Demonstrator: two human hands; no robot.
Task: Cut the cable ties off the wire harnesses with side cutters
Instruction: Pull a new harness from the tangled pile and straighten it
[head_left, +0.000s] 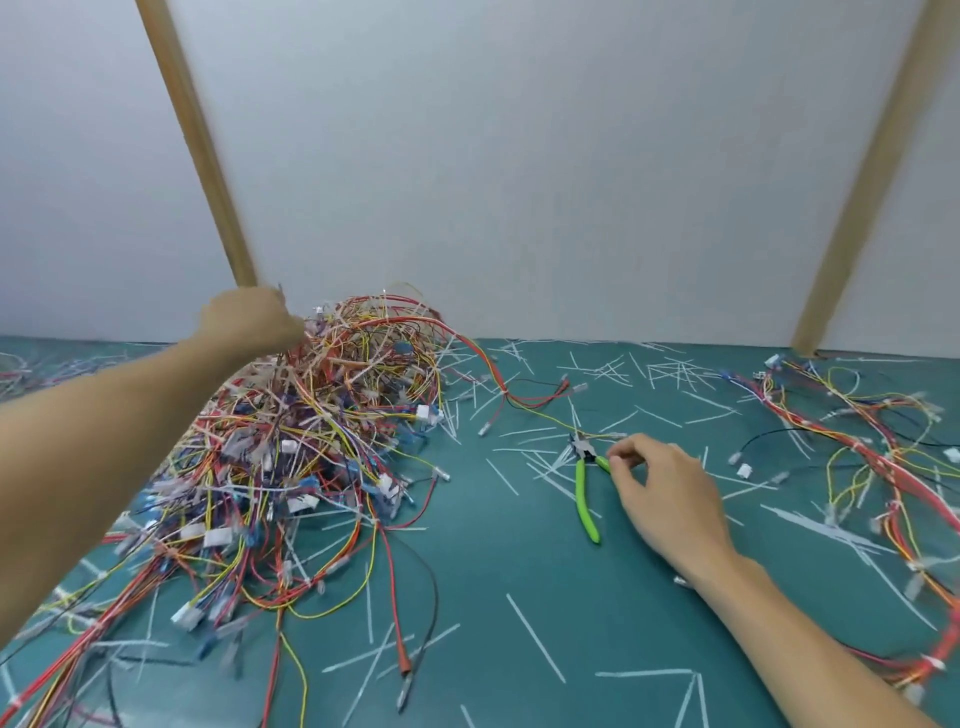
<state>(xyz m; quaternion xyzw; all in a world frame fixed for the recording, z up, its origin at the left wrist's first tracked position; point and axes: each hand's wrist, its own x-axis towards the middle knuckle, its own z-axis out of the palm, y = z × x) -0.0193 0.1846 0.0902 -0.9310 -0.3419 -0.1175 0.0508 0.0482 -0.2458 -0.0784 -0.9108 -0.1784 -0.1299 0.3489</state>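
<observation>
On the green mat (498, 597), the side cutters (587, 483) lie under the right hand's (665, 493) pinching fingertips; the left hand (249, 319) grips the harness pile (311, 441) near the back edge.

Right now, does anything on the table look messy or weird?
Yes. Cut white cable-tie scraps are scattered over the green mat, and the wire harnesses sit in one tangled heap on the left. Nothing looks broken.
</observation>
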